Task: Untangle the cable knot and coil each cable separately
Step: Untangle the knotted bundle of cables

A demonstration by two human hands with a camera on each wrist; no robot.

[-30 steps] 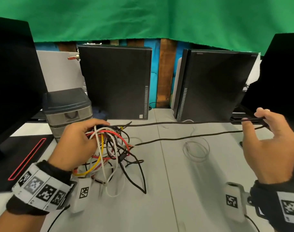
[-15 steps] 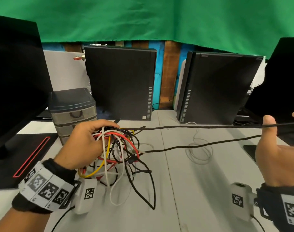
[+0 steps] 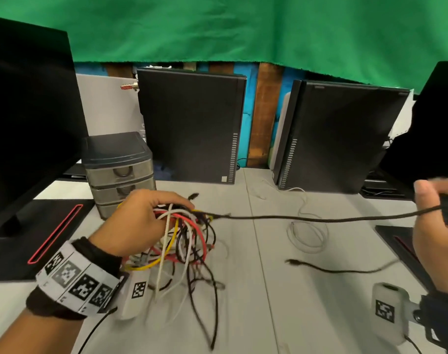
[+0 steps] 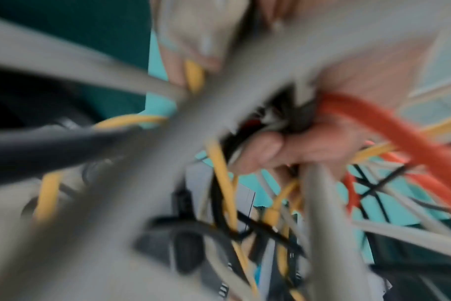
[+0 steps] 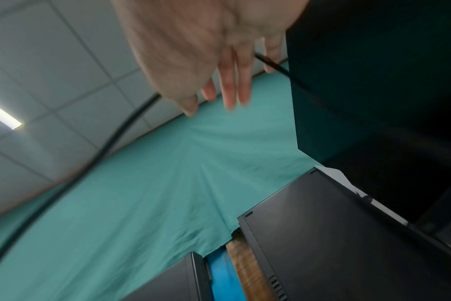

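Note:
A tangle of cables (image 3: 189,241) in white, red, yellow and black hangs from my left hand (image 3: 146,221), which grips it just above the grey table (image 3: 268,315). In the left wrist view my curled fingers (image 4: 270,148) close around the blurred tangle of cables (image 4: 219,203). One black cable (image 3: 320,220) runs taut from the knot to my right hand (image 3: 434,226) at the right edge. The right hand (image 5: 206,51) pinches the black cable (image 5: 103,146) by the thumb, other fingers straight. The cable's free end (image 3: 291,261) trails over the table.
A loose white cable coil (image 3: 307,233) lies on the table behind the taut cable. Two black computer towers (image 3: 192,123) (image 3: 340,139) stand at the back. A small grey drawer unit (image 3: 118,164) is behind my left hand. Black monitors (image 3: 26,111) (image 3: 434,123) flank both sides.
My right hand has pulled the black cable farther right. The cable's second strand has slipped out of the knot, and its free end now trails toward the right.

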